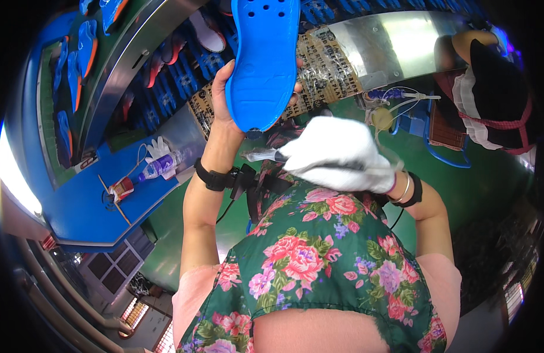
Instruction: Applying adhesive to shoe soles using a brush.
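My left fingers (pixel 229 69) curl round the heel end of a blue sole (pixel 264 59), thumb on the far edge, holding it upright in front of me; its face is smooth, moulded rubber, rounded at the heel, with small round holes higher up. Just below it, my right hand (pixel 337 154) wears a soft white cloth glove and is closed round a thin brush (pixel 261 156), its tip pointing left beneath the heel. Beyond the sole runs a curved steel rail (pixel 395 41). Well off to my left fingers' side, the blue bench (pixel 83 203) carries a plastic bottle (pixel 159 167) and a small pot (pixel 122 189).
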Tool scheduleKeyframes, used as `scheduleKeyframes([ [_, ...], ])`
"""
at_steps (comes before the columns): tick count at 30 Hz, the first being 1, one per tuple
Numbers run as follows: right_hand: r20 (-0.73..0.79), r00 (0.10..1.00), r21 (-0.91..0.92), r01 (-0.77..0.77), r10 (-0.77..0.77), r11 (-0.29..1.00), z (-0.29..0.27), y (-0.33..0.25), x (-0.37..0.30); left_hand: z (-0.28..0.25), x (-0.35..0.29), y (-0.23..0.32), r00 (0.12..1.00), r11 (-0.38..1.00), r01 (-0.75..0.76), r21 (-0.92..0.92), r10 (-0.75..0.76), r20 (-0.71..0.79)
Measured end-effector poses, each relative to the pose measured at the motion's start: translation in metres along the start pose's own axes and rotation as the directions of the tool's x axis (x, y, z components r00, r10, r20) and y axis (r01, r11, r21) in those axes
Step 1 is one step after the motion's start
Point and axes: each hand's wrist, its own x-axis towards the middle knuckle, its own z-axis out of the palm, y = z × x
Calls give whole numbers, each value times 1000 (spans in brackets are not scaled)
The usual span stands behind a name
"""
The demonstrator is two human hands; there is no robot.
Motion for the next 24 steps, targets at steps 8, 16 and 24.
scheduleKeyframes([
  [8,15,983,99,-185,184,978,-7,3,4,-10,5,-4,1000,1000,6,-7,-6,-1],
  [16,-53,917,367,-350,395,862,-24,11,10,2,-4,-12,987,1000,0,-5,-1,-159],
  [24,-254,964,-376,-25,-77,926,-81,46,60,0,-18,-41,981,996,37,-84,-52,-189],
])
